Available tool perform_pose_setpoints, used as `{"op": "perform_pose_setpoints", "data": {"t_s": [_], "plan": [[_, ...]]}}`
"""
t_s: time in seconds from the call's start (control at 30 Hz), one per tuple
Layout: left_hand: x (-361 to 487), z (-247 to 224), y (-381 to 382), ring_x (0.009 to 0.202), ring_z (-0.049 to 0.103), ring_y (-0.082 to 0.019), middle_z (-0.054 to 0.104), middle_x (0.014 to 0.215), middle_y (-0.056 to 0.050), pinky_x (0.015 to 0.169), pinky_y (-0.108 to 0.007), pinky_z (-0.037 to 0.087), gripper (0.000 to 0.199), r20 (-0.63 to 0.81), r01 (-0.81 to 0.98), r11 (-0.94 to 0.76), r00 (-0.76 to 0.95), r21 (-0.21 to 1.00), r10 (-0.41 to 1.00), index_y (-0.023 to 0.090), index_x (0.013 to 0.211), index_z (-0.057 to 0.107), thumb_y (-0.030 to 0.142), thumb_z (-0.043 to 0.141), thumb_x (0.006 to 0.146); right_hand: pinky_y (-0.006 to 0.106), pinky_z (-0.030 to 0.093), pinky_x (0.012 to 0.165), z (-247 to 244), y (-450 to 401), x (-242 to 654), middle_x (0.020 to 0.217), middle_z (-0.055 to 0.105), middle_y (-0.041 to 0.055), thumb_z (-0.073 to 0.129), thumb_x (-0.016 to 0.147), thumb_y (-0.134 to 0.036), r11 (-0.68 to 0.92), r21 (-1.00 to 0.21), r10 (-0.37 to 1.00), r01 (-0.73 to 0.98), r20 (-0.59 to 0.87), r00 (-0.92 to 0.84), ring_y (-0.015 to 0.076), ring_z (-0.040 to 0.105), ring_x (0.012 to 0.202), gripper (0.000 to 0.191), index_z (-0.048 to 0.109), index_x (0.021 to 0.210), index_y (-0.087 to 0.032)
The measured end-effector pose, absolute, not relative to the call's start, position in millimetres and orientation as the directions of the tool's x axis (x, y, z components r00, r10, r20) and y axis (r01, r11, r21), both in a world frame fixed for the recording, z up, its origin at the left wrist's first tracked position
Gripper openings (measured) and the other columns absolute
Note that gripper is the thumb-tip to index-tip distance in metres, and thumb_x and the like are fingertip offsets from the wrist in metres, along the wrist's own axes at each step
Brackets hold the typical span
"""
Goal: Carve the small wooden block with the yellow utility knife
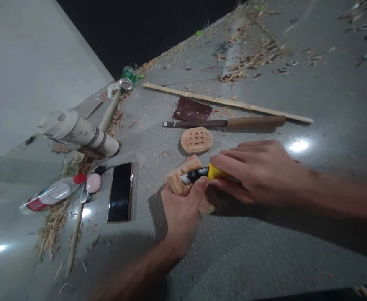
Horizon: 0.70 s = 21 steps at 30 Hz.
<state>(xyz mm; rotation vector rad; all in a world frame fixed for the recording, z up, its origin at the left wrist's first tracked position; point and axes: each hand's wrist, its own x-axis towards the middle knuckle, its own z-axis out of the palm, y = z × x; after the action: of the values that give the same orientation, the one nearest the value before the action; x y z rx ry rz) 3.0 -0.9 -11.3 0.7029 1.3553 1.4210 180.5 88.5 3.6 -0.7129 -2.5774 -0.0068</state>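
You're over a grey, glossy surface (265, 251) littered w/ wood shavings; dark beyond its far edge, pale wall at left. Your left hand (183, 205) is closed round one pale carved wood block (180, 177), near the middle of the surface. Your right hand (258, 169) is clenched on one yellow-handled utility knife (202, 172); its long axis runs roughly left-right, tip pointing left onto the block. Also one each: round carved wooden disc (196, 139), brown-handled blade tool (224, 123), long thin wooden strip (227, 102), black phone (120, 191), green can (128, 77), clear plastic bottle w/ red cap (53, 193).
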Motion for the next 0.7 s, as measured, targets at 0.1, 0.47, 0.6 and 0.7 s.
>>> {"op": "perform_pose_setpoints", "data": {"t_s": [0.1,0.47,0.6,0.7], "plan": [[3,-13,0,0.115,0.077,-0.027,0.08,0.126,-0.009,0.104,-0.042,0.063,0.053,-0.224,-0.276,0.137,-0.315,0.951,0.922,0.025,0.131,0.075,0.044,0.091,0.084,0.035,0.021,0.059,1,87,179,0.079,0.072,0.0031,0.043,0.112,-0.047,0.864,-0.127,0.487,0.488,0.458,-0.744,0.0192,0.056,0.062,0.034,0.057,0.095,-0.022],[5,-13,0,0.118,0.075,-0.026,0.078,0.127,-0.008,0.105,-0.041,0.062,0.034,-0.17,-0.253,0.092,-0.308,0.963,0.936,0.023,0.121,0.077,0.039,0.083,0.092,0.031,0.024,0.056,0,79,173,0.069,0.065,0.002,0.038,0.113,-0.044,0.825,-0.213,0.562,0.524,0.414,-0.716,0.0151,0.051,0.055,0.037,0.056,0.091,-0.02],[6,-11,4,0.116,0.076,-0.024,0.08,0.12,-0.006,0.104,-0.038,0.062,0.031,-0.138,-0.248,0.052,-0.341,0.967,0.93,0.024,0.119,0.077,0.039,0.083,0.093,0.032,0.022,0.057,0,81,168,0.067,0.062,0.0022,0.035,0.113,-0.047,0.794,-0.227,0.605,0.564,0.395,-0.692,0.0157,0.048,0.055,0.04,0.057,0.092,-0.021],[5,-13,7,0.113,0.077,-0.023,0.08,0.12,-0.006,0.098,-0.034,0.063,0.036,-0.139,-0.236,0.052,-0.366,0.97,0.92,0.024,0.122,0.076,0.039,0.084,0.091,0.034,0.019,0.059,2,88,168,0.072,0.066,0.0039,0.034,0.112,-0.047,0.806,-0.205,0.589,0.555,0.372,-0.718,0.0176,0.051,0.059,0.04,0.059,0.093,-0.021]]}}
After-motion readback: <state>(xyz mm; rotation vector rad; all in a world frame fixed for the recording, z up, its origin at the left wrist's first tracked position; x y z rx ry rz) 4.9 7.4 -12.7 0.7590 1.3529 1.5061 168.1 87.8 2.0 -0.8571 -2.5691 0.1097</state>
